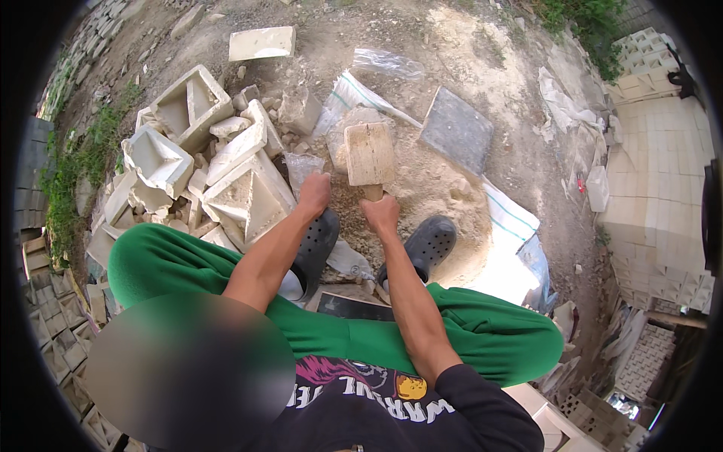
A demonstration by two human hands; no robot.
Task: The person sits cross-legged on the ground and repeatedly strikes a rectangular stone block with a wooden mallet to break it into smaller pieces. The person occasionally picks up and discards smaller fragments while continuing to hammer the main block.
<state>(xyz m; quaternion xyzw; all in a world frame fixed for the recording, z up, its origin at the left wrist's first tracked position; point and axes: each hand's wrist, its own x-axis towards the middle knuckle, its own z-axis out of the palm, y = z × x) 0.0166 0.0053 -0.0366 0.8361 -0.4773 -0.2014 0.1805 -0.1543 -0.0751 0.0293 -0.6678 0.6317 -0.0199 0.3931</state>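
Observation:
My right hand is wrapped round the short handle of a wooden mallet, whose pale, blocky head points away from me over the dusty ground. To its left my left hand is closed, and a crumpled clear plastic piece sticks out beyond its fingers. The fist hides the rest of that piece. Beneath the mallet lies pale crushed rubble on a white sack with green stripes. Part of a pale stone lump shows behind the mallet head.
Broken cream-coloured hollow blocks are heaped at my left. A grey square slab lies far right of the mallet, and a whole pale block lies farther off. My feet, in dark clogs, flank the rubble. Stacked blocks line the right.

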